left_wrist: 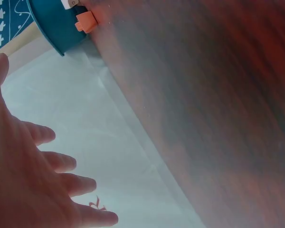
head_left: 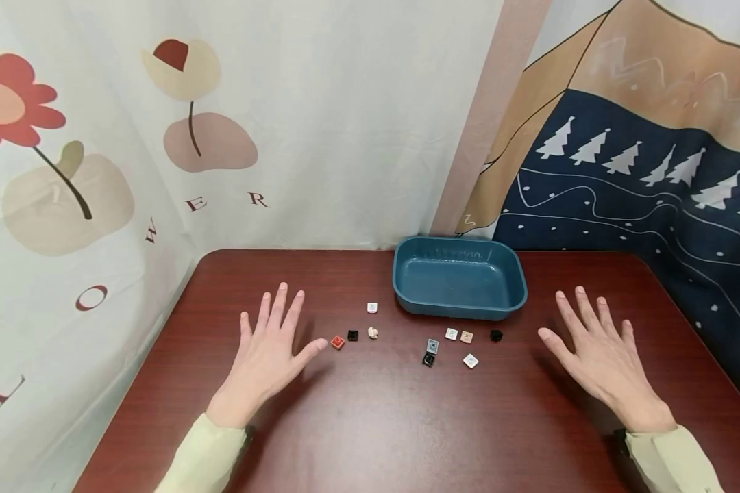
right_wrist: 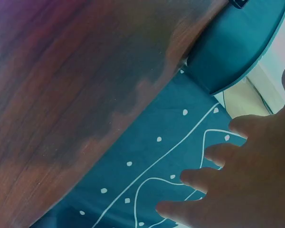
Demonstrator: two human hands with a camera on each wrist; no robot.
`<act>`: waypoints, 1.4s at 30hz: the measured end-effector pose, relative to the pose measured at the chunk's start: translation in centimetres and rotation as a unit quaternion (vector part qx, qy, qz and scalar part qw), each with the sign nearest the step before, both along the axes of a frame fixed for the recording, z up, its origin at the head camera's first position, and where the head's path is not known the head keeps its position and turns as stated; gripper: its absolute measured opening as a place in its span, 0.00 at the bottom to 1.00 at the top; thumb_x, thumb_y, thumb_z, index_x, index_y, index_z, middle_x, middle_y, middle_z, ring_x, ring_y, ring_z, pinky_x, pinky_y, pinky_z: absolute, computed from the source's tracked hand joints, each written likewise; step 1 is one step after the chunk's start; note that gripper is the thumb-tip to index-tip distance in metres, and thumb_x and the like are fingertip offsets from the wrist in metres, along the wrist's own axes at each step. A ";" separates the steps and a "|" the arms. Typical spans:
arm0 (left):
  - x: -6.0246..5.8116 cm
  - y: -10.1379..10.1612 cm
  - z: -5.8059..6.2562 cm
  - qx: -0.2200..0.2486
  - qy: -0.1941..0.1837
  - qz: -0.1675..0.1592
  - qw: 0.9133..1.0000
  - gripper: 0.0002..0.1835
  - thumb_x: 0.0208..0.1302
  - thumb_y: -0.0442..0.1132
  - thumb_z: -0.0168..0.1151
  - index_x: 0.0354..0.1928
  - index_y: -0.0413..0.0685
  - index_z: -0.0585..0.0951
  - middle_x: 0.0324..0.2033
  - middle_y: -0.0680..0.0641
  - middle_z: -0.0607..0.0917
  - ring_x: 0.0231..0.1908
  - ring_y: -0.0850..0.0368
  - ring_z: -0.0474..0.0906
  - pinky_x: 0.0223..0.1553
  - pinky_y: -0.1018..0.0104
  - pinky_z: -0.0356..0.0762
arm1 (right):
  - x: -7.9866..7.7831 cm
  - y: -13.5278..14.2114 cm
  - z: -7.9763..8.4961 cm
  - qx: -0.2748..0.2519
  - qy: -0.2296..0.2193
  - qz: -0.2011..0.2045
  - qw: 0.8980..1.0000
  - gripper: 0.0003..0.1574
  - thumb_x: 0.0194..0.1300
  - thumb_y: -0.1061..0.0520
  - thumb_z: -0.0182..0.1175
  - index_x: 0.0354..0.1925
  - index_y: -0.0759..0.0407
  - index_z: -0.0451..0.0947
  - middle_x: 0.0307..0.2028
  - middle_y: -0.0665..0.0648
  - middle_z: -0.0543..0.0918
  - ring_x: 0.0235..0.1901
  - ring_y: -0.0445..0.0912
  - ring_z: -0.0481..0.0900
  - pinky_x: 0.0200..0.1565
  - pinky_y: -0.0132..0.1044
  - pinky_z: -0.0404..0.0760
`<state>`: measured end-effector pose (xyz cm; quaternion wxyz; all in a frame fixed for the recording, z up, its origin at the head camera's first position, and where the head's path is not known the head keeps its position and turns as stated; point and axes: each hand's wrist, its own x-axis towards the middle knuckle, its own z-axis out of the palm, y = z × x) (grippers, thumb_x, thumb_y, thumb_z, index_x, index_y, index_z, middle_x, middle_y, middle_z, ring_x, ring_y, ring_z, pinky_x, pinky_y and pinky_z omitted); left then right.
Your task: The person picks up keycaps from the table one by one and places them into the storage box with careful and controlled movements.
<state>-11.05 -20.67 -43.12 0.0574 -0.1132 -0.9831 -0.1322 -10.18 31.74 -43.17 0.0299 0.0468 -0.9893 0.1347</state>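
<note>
The head view looks forward and down across the counter [head_left: 370, 431] from above. Both wrist views sit nearer, tilted, sharing the blue tub [head_left: 456, 275] with it.

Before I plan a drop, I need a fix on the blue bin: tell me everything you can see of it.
The bin is dark teal-blue, open-topped, a rounded rectangle with a thin rim and a slight sheen, apparently plastic. Faint vertical marks on its far inner wall may be ridges or reflections. It sits upright on the table, right of centre near the far edge, with nothing visible inside. Neither the left hand nor the right hand touches it; whether the curtain does, I can't tell.
</note>
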 end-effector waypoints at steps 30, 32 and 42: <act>-3.8 6.9 2.1 0.087 -0.012 -0.037 0.996 0.51 0.70 0.77 0.45 0.84 0.56 0.50 0.83 0.49 0.44 0.81 0.42 0.43 0.74 0.33 0.44 | -2.5 -2.5 0.7 -0.077 -0.016 0.001 0.997 0.51 0.80 0.32 0.41 0.84 0.58 0.41 0.81 0.69 0.42 0.77 0.74 0.39 0.67 0.79 0.41; -4.2 7.5 2.2 0.090 -0.012 -0.039 0.995 0.50 0.71 0.75 0.46 0.84 0.56 0.50 0.83 0.49 0.45 0.81 0.41 0.44 0.74 0.33 0.45 | -2.8 -2.7 0.7 -0.081 -0.018 0.003 0.997 0.50 0.81 0.32 0.40 0.84 0.59 0.41 0.81 0.69 0.43 0.77 0.74 0.39 0.67 0.79 0.42; -6.3 10.6 1.6 0.086 -0.049 -0.063 0.993 0.50 0.71 0.75 0.47 0.84 0.54 0.51 0.83 0.47 0.47 0.80 0.40 0.45 0.73 0.32 0.48 | -4.0 -3.8 0.6 -0.107 -0.041 0.013 0.993 0.48 0.83 0.35 0.36 0.82 0.65 0.41 0.80 0.70 0.47 0.77 0.72 0.43 0.68 0.77 0.44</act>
